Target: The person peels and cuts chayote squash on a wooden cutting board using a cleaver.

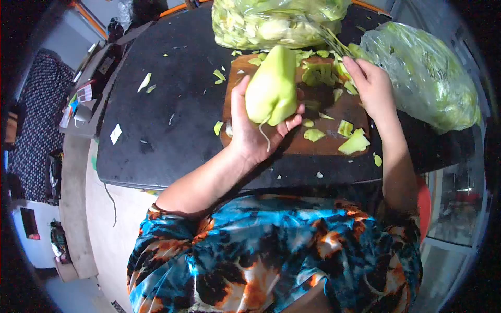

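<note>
My left hand (253, 128) is wrapped around a pale green, peeled-looking chayote (271, 86), raised above the wooden cutting board (295, 143). From its creased lower end hangs a thin pale strand (265, 136). To the right, my right hand (373, 86) is closed on what looks like a knife (331, 40), its narrow blade pointing up and left, away from the chayote. The grip inside my fingers is mostly hidden. Green peelings (319, 74) and cut pieces lie on the board beneath both hands.
A clear bag of pale green pieces (276, 31) stands at the table's far side. Another full plastic bag (422, 78) sits right of my right hand. Scraps and a white paper bit (116, 134) dot the black table (172, 141). A cup (82, 113) stands off left.
</note>
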Demonstrator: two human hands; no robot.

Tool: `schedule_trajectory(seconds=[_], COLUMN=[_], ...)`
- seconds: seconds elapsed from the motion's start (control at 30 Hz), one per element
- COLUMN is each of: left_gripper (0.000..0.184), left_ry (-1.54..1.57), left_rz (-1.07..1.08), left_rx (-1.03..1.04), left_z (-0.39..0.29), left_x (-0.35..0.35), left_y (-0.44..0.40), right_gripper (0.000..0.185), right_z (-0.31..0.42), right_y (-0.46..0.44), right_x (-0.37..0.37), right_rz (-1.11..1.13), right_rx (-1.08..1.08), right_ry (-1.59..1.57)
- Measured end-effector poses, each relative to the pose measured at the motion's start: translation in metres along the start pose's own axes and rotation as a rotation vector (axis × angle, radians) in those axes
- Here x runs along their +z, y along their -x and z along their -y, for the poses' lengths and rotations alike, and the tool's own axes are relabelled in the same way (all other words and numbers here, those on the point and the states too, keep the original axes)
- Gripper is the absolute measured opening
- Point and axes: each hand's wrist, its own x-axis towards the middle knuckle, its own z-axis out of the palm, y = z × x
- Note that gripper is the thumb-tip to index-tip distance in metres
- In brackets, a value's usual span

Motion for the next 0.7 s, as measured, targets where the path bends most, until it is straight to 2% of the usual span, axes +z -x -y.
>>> schedule_trajectory(seconds=[0.1, 0.23, 0.33, 0.43, 0.47, 0.57, 0.63, 0.7], left_gripper=[0.060, 0.056, 0.057, 0.060, 0.064, 0.070, 0.067, 0.064], left_ry=[0.041, 0.061, 0.081, -0.002, 0.007, 0.013, -0.127, -0.054], left_rz=[-0.016, 0.216, 0.058, 0.058, 0.155, -0.044, 0.234, 0.352], left_rx=[0.100, 0.016, 0.007, -0.014, -0.051, -0.010, -0.001, -0.015], left_z=[-0.004, -0.004, -0.004, -0.005, -0.005, 0.000, -0.005, -0.008], left_x=[-0.006, -0.030, -0.006, 0.002, -0.003, -0.003, -0.007, -0.009], left_y=[-0.004, -0.015, -0.010, -0.001, -0.001, -0.002, -0.003, -0.004], right_gripper=[0.046, 0.043, 0.040, 0.041, 0.042, 0.048, 0.050, 0.052], right_z=[0.004, 0.038, 0.044, 0.061, 0.062, 0.072, 0.080, 0.082], right_y=[0.016, 0.043, 0.055, 0.068, 0.073, 0.089, 0.096, 0.098], right_x=[0.000, -0.007, -0.010, -0.018, -0.018, -0.016, -0.014, -0.011], right_rz=[0.016, 0.083, 0.108, 0.153, 0.157, 0.184, 0.173, 0.189], right_rx=[0.000, -0.046, -0.163, -0.152, -0.223, -0.456, -0.559, -0.569], right_ry=[-0.218, -0.339, -0.253, -0.229, -0.169, -0.005, 0.045, 0.059])
